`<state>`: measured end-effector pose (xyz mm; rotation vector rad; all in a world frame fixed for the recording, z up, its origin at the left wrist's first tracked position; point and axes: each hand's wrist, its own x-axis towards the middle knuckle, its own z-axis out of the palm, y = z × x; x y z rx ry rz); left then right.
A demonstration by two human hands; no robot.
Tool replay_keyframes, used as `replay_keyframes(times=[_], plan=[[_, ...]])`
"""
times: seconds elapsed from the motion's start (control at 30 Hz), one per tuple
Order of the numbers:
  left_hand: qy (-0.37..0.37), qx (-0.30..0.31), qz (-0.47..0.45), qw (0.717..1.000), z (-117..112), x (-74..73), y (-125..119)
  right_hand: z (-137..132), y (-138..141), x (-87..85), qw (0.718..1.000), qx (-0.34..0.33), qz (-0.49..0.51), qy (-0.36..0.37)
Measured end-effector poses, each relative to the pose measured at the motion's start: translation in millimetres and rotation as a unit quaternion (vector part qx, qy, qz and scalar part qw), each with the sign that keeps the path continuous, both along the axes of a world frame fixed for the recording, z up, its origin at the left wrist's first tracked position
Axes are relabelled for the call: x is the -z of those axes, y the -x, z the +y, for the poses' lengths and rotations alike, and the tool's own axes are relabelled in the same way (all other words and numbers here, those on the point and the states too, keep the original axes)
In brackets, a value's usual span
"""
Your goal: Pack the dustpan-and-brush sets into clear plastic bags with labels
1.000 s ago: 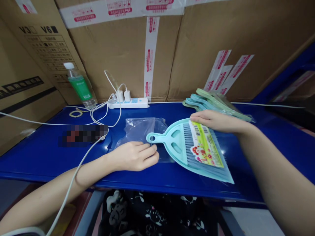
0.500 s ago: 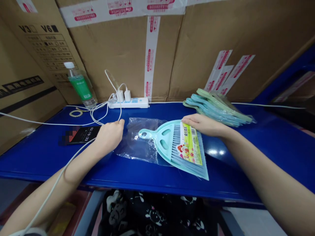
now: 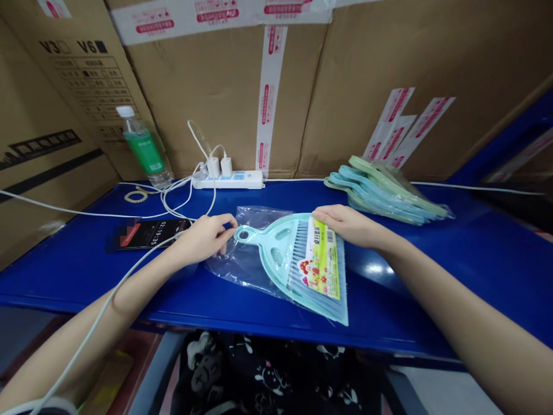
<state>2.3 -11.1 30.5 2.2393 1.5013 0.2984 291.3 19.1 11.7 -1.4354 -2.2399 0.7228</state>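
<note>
A light-blue dustpan (image 3: 276,245) lies in front of me, its handle pointing left. Nested in it is a brush with grey-blue bristles (image 3: 298,253) and a yellow printed card (image 3: 324,259). My right hand (image 3: 345,225) is closed on the far edge of the set, thumb over the card. A clear plastic bag (image 3: 246,271) spreads around the handle; how far it covers the dustpan is hard to tell. My left hand (image 3: 209,237) is pinched at the handle's ring end, touching the bag there.
More dustpan sets in clear plastic (image 3: 384,190) are piled at the back right. A white power strip (image 3: 233,180) with chargers and cables, a water bottle (image 3: 147,150) and a phone (image 3: 151,233) are on the blue table (image 3: 401,300). Cardboard (image 3: 207,86) stands behind. One cable crosses my left forearm.
The dustpan set has shifted left and slightly toward me, with my right hand on it. My left hand has moved right, from the bag's left side to the handle's end.
</note>
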Motion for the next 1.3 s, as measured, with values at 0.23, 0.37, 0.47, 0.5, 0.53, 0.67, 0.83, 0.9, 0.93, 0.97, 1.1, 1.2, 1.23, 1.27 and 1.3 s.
replay_keyframes(times=[0.23,0.37,0.47,0.5,0.53,0.67,0.83,0.9,0.93,0.97,1.1,1.2,1.23,1.27,1.3], plan=[[-0.016,-0.012,0.021,1.0,10,5.8,3,-2,6,6.7,0.999,0.022,0.036,0.033],[0.025,-0.027,-0.014,0.999,14,9.1,3,-6,8,1.0,0.983,0.029,0.116,0.138],[0.051,-0.038,-0.029,0.998,15,9.2,1,-9,10,-4.2,0.967,0.028,0.149,0.205],[0.051,-0.038,-0.026,0.998,15,8.9,1,-9,10,-5.6,0.963,0.032,0.149,0.223],[0.051,-0.036,-0.022,0.998,15,8.6,1,-9,10,-6.7,0.96,0.037,0.145,0.236],[0.066,-0.036,-0.005,0.997,16,7.4,5,-5,7,-6.0,0.953,0.053,0.157,0.252],[0.067,-0.033,0.036,0.997,19,5.1,11,4,-5,4.6,0.939,0.038,0.216,0.265],[0.076,-0.034,0.042,0.996,18,3.8,11,6,-8,7.8,0.933,0.041,0.234,0.272],[0.079,-0.034,0.042,0.995,17,3.2,10,7,-8,8.5,0.926,0.047,0.249,0.279],[0.081,-0.034,0.043,0.995,17,2.7,10,7,-7,8.6,0.918,0.053,0.267,0.289],[0.075,-0.042,0.055,0.995,14,1.6,8,5,0,5.0,0.873,0.074,0.355,0.327],[0.055,-0.054,0.065,0.995,14,1.4,8,4,5,3.3,0.846,0.076,0.388,0.358],[0.047,-0.059,0.072,0.995,14,1.5,8,4,6,3.4,0.839,0.073,0.391,0.37],[0.037,-0.064,0.082,0.994,14,1.5,8,4,6,3.8,0.834,0.07,0.392,0.382],[0.029,-0.07,0.095,0.993,14,1.5,7,3,6,4.4,0.831,0.063,0.391,0.39]])
